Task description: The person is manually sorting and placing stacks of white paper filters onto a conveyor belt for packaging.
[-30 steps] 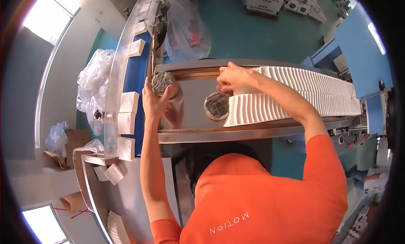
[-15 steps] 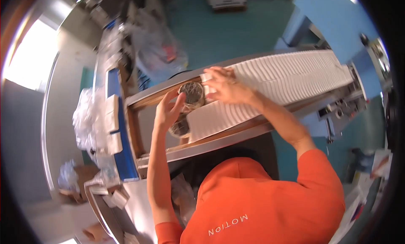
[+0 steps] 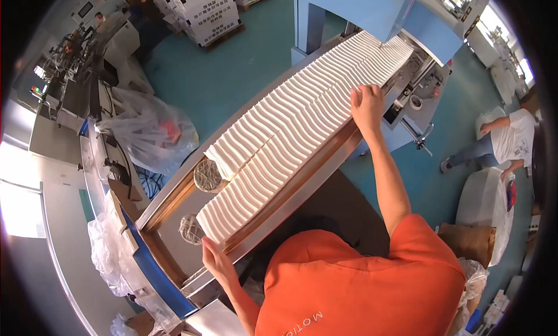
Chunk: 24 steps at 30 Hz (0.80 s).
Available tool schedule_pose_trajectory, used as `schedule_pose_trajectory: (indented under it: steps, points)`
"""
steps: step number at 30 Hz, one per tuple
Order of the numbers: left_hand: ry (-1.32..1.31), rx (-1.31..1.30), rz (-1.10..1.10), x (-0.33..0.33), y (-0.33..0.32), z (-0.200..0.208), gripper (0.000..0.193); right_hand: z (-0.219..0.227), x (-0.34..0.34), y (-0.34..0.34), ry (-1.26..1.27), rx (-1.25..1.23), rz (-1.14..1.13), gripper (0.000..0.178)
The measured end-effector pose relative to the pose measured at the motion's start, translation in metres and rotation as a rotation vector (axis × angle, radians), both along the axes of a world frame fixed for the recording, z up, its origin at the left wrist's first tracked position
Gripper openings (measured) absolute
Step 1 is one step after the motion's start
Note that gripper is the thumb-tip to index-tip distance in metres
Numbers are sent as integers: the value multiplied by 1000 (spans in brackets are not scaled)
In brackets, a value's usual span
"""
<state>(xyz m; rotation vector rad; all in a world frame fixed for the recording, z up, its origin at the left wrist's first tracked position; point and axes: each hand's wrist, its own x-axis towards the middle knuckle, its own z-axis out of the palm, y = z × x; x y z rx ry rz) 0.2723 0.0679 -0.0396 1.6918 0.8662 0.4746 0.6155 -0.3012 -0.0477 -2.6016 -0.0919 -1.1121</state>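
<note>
Teal floor (image 3: 250, 51), eleven o'clock | round blocks (image 3: 208, 176), eight-to-nine, seemingly brace the white rows (image 3: 290, 127) upright | your right hand (image 3: 367, 106), two, unclenched; left hand (image 3: 220, 266), seven, grip unclear

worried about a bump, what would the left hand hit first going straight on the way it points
Probably the nearer round block, just beyond the left hand, though the white stack is very close and depth is unclear.
</note>
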Motion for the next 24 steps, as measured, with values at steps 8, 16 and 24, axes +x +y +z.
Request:
schedule_pose_trajectory:
  steps: [8,16,24]
  points:
    - [-179,-121,-26,9,59,-39,57,-1,-8,17,-36,11,71,18]
    - [175,581,-309,-7,69,-31,86,-47,21,-6,90,390,204,12]
    - [329,315,-493,-20,50,43,88,-19,-35,58,292,196,423,47]
